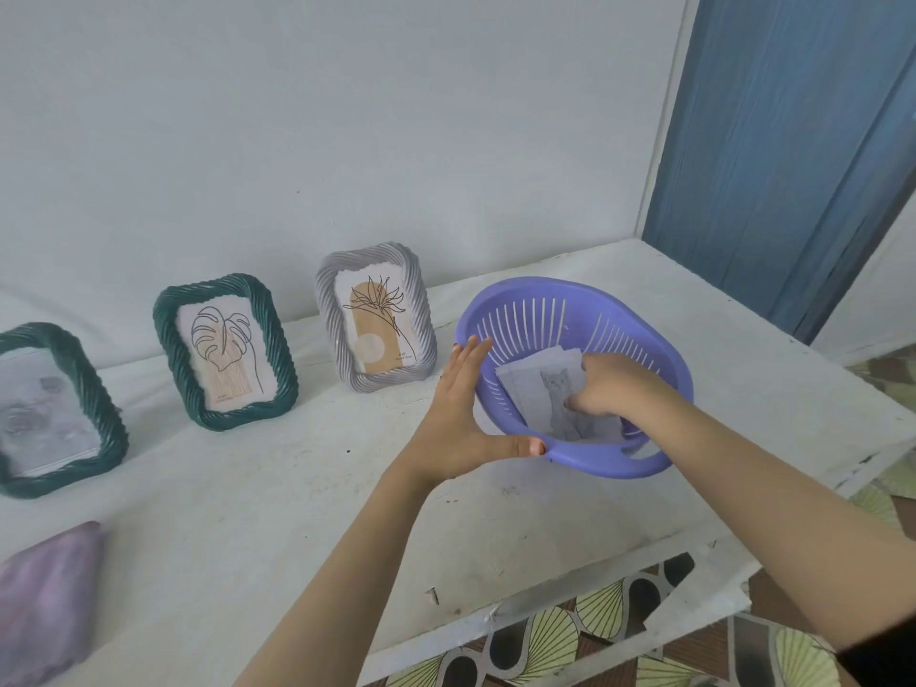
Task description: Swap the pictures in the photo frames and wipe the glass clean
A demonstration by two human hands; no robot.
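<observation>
Resting under right hand, cat picture

A worn white-painted table with scuffed, chipped edges is set against a pale wall. Three rope-textured photo frames are stood upright along its back. A dark green frame holding a greyish picture is placed at the far left, partly cut by the picture's edge. A second dark green frame with a line-drawn leaf print is stood beside it. A grey-lilac frame with a line-drawn flower print is stood further right. A round lilac plastic slotted basket is rested near the table's right end, close to the grey-lilac frame. A folded mauve cloth is laid at the near left corner.
</observation>
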